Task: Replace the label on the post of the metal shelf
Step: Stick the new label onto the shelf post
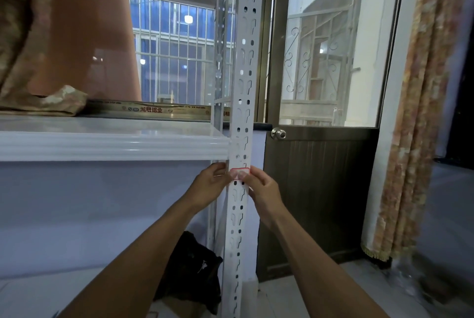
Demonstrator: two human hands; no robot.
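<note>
A small white label with a red border point(240, 172) lies across the front of the white slotted metal post point(242, 102), just below the shelf board point(112, 145). My left hand point(209, 185) reaches the post from the left, fingertips at the label's left edge. My right hand point(261, 193) comes from the right, its thumb and fingers pressing on the label's lower right part. Both hands touch the label against the post; whether it is fully stuck down cannot be told.
A brown door with a round knob point(278, 134) stands right of the post, a patterned curtain point(413, 117) further right. Folded cloth point(46, 102) and a long printed box point(164, 110) lie on the shelf. A black bag point(192, 266) sits low behind the post.
</note>
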